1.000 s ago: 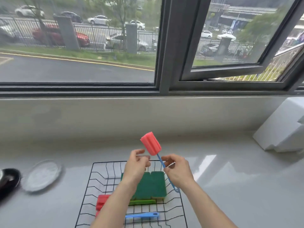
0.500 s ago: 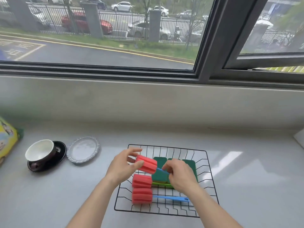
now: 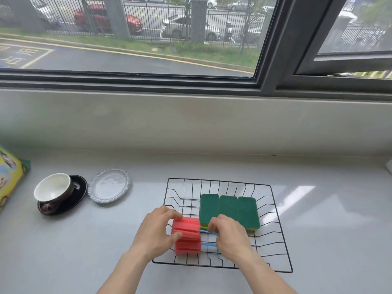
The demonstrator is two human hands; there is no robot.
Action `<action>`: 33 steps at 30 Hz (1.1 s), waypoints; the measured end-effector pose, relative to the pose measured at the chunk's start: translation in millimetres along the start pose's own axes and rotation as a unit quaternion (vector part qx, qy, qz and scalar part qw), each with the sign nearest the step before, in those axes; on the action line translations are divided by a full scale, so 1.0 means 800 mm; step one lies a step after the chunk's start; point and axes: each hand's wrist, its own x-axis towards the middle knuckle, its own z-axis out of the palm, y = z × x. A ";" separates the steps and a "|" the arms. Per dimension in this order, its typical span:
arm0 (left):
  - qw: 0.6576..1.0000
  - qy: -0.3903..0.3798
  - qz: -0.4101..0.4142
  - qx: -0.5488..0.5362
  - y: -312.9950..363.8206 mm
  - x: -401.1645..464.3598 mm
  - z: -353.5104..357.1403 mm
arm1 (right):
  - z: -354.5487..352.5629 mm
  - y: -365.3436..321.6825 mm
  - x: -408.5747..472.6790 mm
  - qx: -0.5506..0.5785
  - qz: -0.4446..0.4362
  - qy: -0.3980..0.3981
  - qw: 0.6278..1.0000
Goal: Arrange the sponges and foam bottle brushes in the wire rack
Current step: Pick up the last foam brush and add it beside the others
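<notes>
Red ribbed foam bottle brushes (image 3: 187,234) with thin blue plastic handles lie stacked at the near-left of the black wire rack (image 3: 282,247), beside three green scouring sponges (image 3: 229,209) laid side by side. The left hand (image 3: 156,232) cups the top foam head between thumb and fingers; the right hand (image 3: 230,236) pinches its handle.

A black wire rack (image 3: 275,219) stands on the grey counter (image 3: 328,219) under the window. Three green sponges (image 3: 229,209) lie side by side in its far right part. The left hand (image 3: 157,232) grips the red foam head of a bottle brush (image 3: 186,227), and the right hand (image 3: 229,234) pinches its blue handle. More red foam (image 3: 187,245) lies just below it. On the left stand a cup on a dark saucer (image 3: 53,187) and a small plate (image 3: 109,185).
</notes>
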 end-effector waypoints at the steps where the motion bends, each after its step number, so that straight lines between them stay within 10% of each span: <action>1: 1.000 0.005 0.007 0.006 -0.001 -0.001 0.001 | 0.003 -0.001 0.000 0.001 0.000 0.004 1.000; 15: 0.997 0.016 0.066 0.030 0.007 -0.006 0.017 | 0.014 0.001 -0.008 0.028 0.032 0.017 0.999; 23: 0.996 0.052 0.055 0.048 0.006 -0.004 0.022 | -0.001 0.041 -0.017 0.133 0.281 0.065 0.948; 33: 0.998 0.037 0.041 0.018 -0.004 -0.010 0.036 | 0.005 0.044 -0.021 0.149 0.356 -0.001 0.923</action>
